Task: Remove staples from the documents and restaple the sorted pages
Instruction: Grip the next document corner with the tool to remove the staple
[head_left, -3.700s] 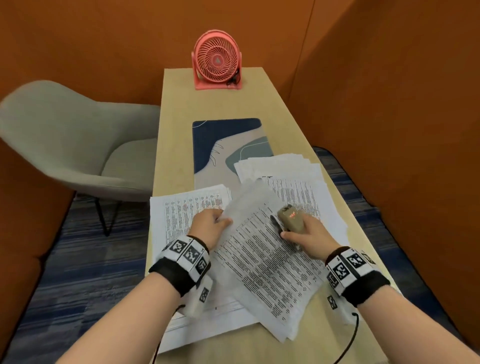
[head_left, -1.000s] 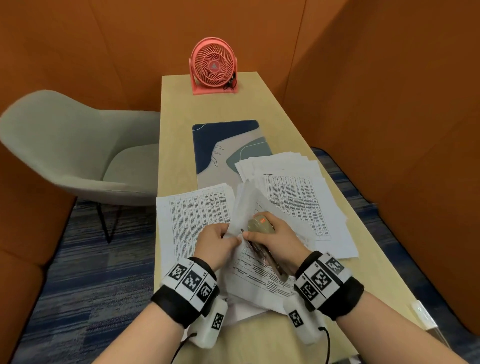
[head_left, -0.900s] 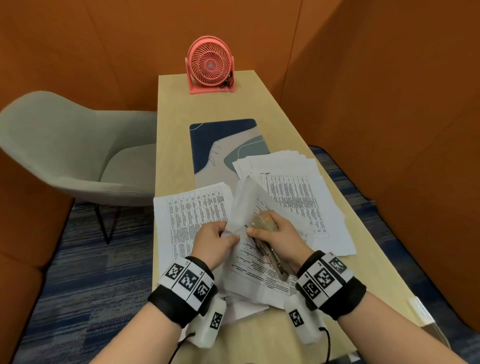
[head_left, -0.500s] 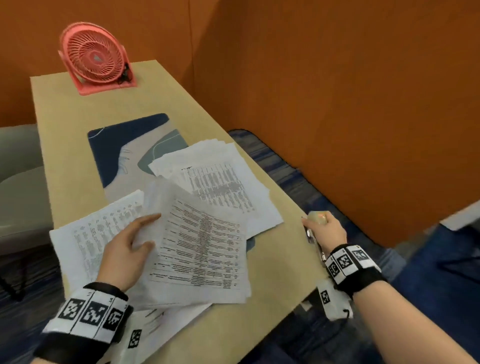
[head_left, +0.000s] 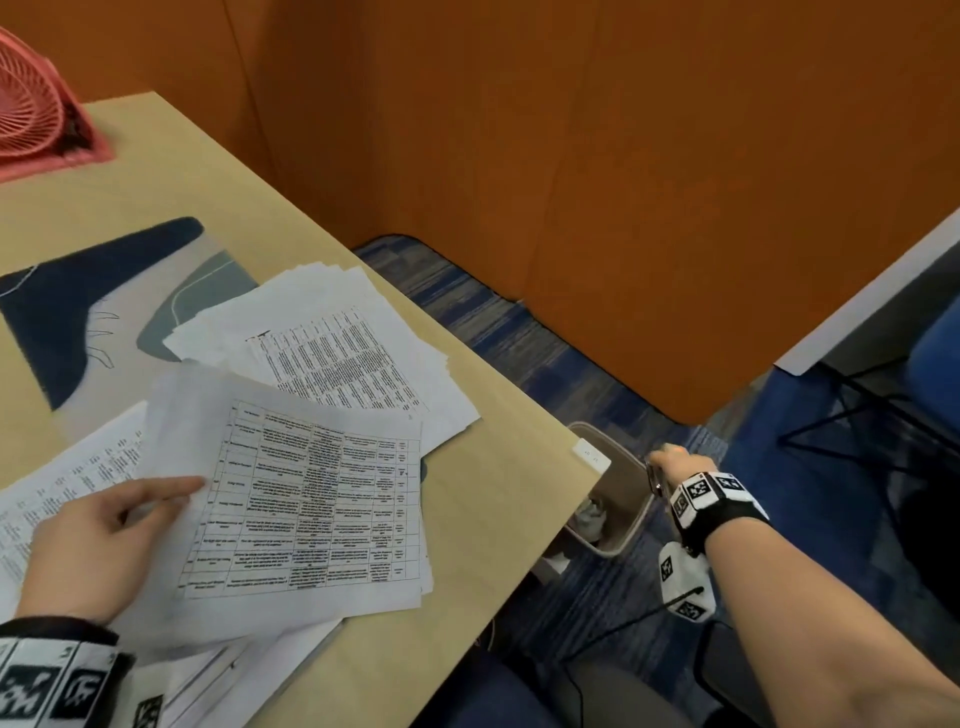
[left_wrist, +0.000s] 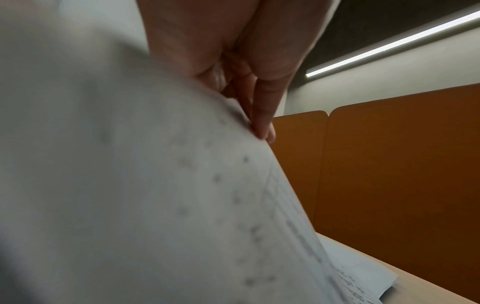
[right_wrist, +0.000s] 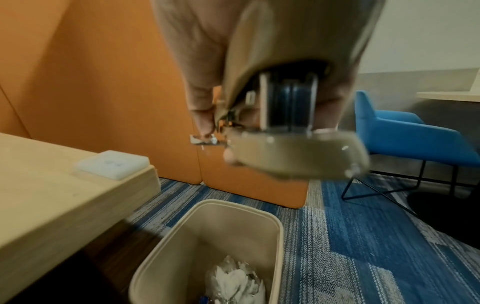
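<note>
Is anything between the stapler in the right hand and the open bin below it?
Nothing visible. The right hand holds the stapler above the bin, whose mouth is open, with only crumpled waste at its bottom. The table edge lies off to the side.

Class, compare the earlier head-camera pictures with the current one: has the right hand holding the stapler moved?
Yes. The right hand, gripping the stapler, has left the papers and moved rightward past the desk edge, over the waste bin.

orange partition walls (head_left: 597, 156), blue striped carpet (right_wrist: 363, 257), blue chair (right_wrist: 405, 135), ceiling light strip (left_wrist: 389, 45), wooden desk (head_left: 478, 499)
</note>
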